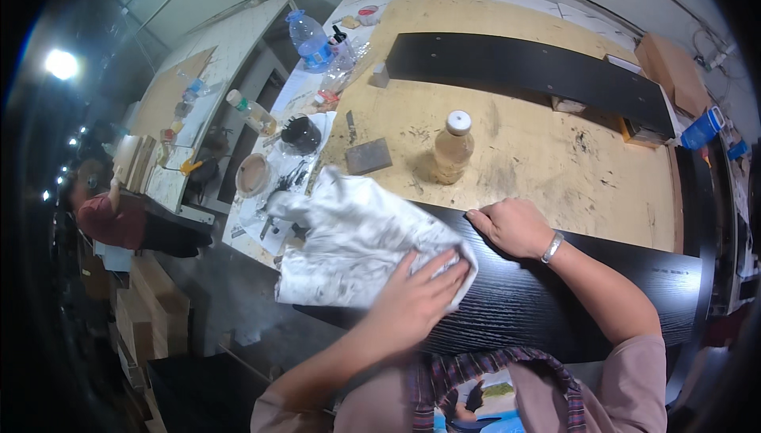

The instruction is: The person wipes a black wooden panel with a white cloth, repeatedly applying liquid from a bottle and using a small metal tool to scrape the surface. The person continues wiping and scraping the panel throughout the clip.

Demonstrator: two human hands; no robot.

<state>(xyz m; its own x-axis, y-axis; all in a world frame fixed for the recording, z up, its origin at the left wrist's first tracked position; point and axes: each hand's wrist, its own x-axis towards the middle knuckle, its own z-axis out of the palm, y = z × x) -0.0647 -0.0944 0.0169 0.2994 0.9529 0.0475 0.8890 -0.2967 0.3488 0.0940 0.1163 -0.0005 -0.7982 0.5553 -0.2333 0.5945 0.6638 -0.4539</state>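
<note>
A long black board [515,298] with a wood-grain face lies in front of me along the worktable's near edge. My left hand [428,290] holds a smudged white cloth [341,243], its fingers pressed down on the cloth over the board's left part. The cloth is bunched and slightly blurred, and hides that end of the board. On the board's far edge rests my right hand [511,227], fingers curled over and thumb out to the left. Just beyond the board stands a bottle of yellowish liquid [453,152] with a white cap. Left of it is a grey-brown block [369,156].
A curved black panel [523,68] is propped on blocks at the back. At left stand a black-stained cup [301,136], a round tub [254,175], a green-capped bottle [252,112] and a large water bottle [309,41]. A person [119,215] works far left, behind stacked boards [154,306].
</note>
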